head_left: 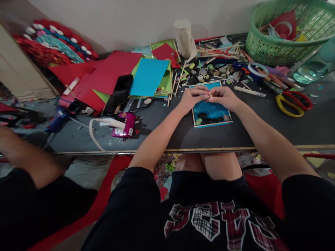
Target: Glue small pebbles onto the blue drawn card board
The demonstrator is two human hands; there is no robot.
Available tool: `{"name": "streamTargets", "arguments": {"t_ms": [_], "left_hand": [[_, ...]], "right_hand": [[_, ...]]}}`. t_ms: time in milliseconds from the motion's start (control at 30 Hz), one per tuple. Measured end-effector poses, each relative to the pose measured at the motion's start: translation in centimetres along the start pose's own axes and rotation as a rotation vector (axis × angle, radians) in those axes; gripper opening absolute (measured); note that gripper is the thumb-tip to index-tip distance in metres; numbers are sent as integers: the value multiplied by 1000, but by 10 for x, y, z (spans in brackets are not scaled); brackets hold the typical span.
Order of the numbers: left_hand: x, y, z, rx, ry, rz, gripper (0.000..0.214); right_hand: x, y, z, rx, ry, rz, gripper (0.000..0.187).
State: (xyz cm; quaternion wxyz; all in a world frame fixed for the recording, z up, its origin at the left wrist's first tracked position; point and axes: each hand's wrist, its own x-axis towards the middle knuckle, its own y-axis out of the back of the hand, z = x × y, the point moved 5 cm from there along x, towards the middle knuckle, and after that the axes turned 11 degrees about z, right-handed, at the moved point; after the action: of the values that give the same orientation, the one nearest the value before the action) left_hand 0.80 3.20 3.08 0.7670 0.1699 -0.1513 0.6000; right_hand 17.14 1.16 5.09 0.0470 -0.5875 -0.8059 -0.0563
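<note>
Table (261, 136) bears a green basket (270, 52) toward its far right corner and, by the middle of its near edge, a blue board (213, 109) edged in sticks. Over the board's far side, the left hand (192, 98) and right hand (227, 97) meet, fingers curled nearly closed. Dark stones (206, 121) line the board's near edge. Both hands' fingertips pinch one pale piece (210, 97), too small to identify.

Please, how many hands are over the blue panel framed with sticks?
2: the left hand and the right hand, both over the far part of the blue panel, fingertips close together. None seems hidden there.
</note>
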Motion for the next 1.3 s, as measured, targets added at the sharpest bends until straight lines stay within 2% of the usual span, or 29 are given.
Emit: {"name": "streamTargets", "arguments": {"t_ms": [133, 267, 367, 433, 500, 567, 700, 800, 1067, 1200, 1300], "left_hand": [[0, 2, 1, 66, -28, 32, 56], [3, 12, -5, 236, -79, 144, 68], [5, 21, -15, 383, -111, 215, 73], [5, 25, -18, 447, -129, 236, 72], [3, 24, -17, 514, -129, 221, 71], [1, 18, -11, 595, -129, 156, 67], [-3, -1, 2, 725, -191, -20, 48], [-5, -8, 5, 800, -212, -78, 36], [-4, -9, -3, 879, -140, -70, 32], [-4, -10, -8, 897, -179, -53, 31], [-4, -10, -9, 893, -207, -36, 30]], "right_hand": [[0, 1, -1, 0, -15, 55, 57], [-1, 11, -1, -65, 3, 75, 53], [-5, 19, -6, -186, -4, -11, 42], [-9, 16, -10, -297, -41, -152, 36], [-15, 8, -15, -460, -85, -326, 33], [-19, 0, -20, -636, -113, -441, 32], [-22, -6, -27, -826, -154, -491, 42], [-23, -7, -29, -894, -172, -520, 45], [-6, -22, -41, -1108, -252, -633, 34], [1, -28, -41, -1142, -288, -701, 39], [4, -32, -41, -1129, -311, -727, 35]]}}
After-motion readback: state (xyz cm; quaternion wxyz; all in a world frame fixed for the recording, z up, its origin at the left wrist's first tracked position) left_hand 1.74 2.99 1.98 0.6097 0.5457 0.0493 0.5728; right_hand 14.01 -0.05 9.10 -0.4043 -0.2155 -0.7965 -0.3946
